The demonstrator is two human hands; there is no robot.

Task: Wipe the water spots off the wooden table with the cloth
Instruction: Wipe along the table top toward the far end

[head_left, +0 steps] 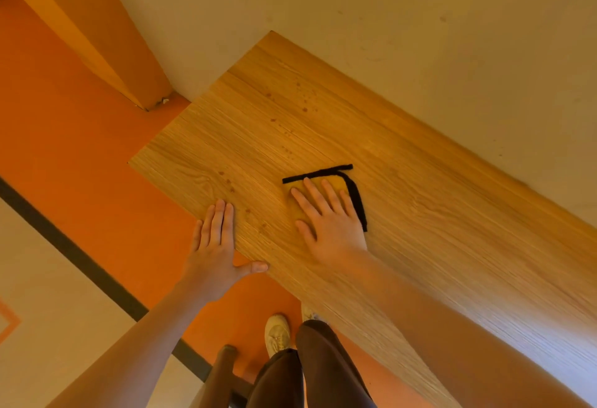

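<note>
one view only: head camera, worn, wide-angle, looking steeply down and forward from above the wooden table (403, 230). frame tilted, so the table runs diagonally from upper centre to lower right. wall fills the upper right, orange floor (80, 149) the left. near range: both forearms enter from the bottom edge; legs and shoes show at bottom centre.

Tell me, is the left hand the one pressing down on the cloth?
No, the right hand lies flat on the cloth, while the left hand rests at the table edge.

Yellow black-edged cloth (336, 181) flat on droplet-speckled wooden table (436, 214), amid scattered water spots (305, 109).
</note>
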